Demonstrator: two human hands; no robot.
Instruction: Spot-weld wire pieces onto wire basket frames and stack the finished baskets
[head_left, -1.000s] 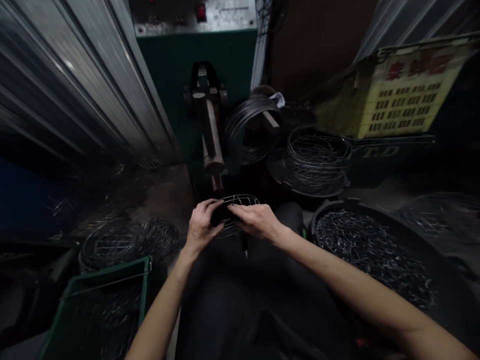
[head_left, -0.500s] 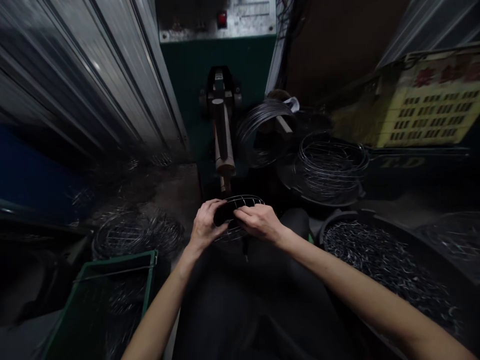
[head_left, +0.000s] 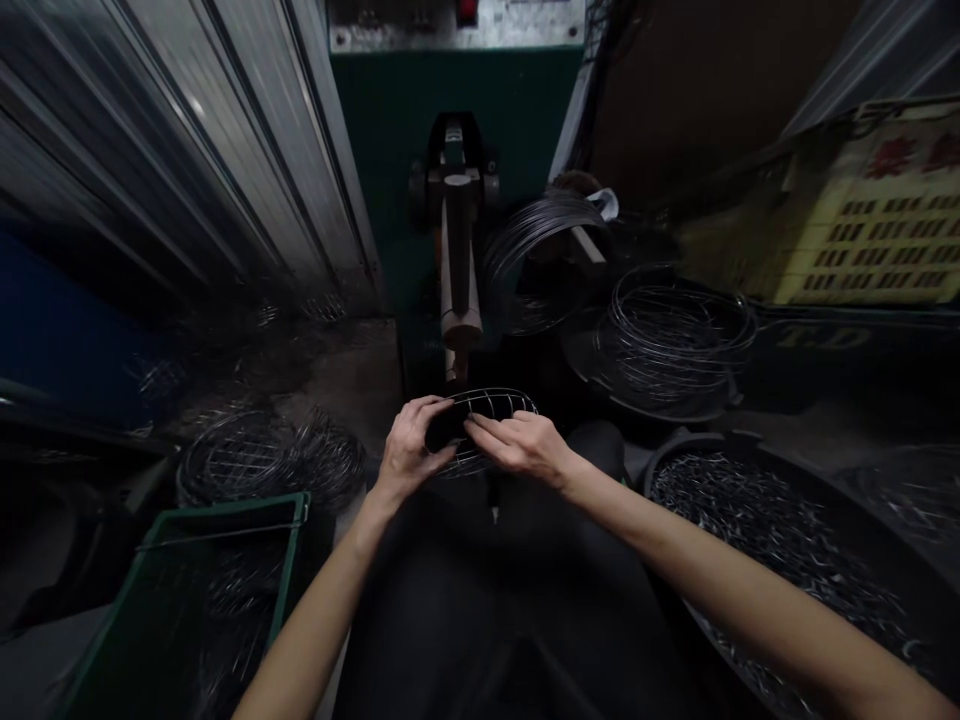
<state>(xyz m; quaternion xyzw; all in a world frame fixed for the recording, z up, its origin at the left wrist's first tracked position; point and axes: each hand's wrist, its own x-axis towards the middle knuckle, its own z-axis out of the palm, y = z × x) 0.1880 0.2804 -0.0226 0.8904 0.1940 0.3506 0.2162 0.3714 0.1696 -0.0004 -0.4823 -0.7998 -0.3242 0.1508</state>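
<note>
The round wire frame [head_left: 490, 402], on the near side of the machine arm [head_left: 459, 265], could tilt if the left hand [head_left: 409, 440], half-curled to hold its left edge, loosens while the right hand [head_left: 525, 445], bunched over it, grip too dark to confirm, pushes unevenly.

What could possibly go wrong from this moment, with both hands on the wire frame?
Possible scratches: the left hand grips the wire frame and the right hand is against it, both without gloves.
Pinching: the frame appears close to the lower end of the arm of the green machine, so fingers might be caught if that arm moves.
Spilling: the right forearm passes near the basin of shiny pieces and could perhaps knock it.
</note>
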